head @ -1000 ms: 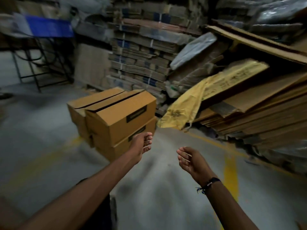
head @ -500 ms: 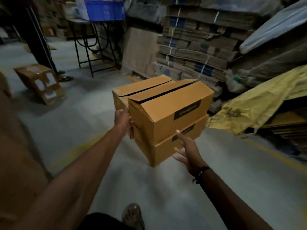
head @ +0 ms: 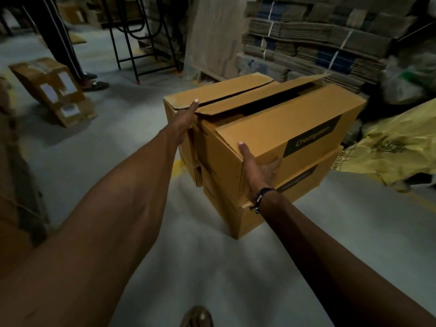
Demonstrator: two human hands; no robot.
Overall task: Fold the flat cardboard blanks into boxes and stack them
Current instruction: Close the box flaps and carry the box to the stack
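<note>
Cardboard box (head: 278, 128) apparently gripped: both hands

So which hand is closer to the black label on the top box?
Right. The right hand holds the top box at its near corner, just beside the black label. The left hand rests on the far left edge, across the box from it.

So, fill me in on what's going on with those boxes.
A person has both hands on the upper box of a stack on the floor. The left hand presses at its near left corner, the right hand holds the near right edge. It sits on a lower box; its top flaps stand slightly open.
</note>
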